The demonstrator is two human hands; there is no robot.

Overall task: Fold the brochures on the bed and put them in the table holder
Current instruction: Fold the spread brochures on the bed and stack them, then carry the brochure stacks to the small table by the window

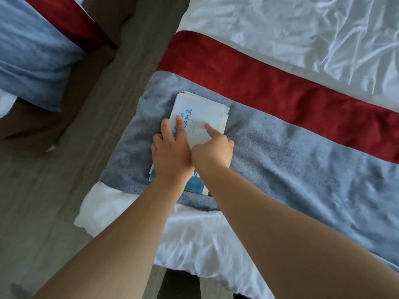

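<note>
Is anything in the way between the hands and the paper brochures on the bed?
No, nothing is in the way. The left hand and the right hand both press on the brochures, which lie on the grey blanket. The table holder is not in view.

- Your left hand (170,152) and right hand (212,151) cover the middle of the brochures (201,108); you cannot count the sheets.
- Your right hand's curled fingers hide whether they grip paper.
- The small grey print is blurred.
- The other bed (32,50), upper left of the frame, is cut off.
</note>
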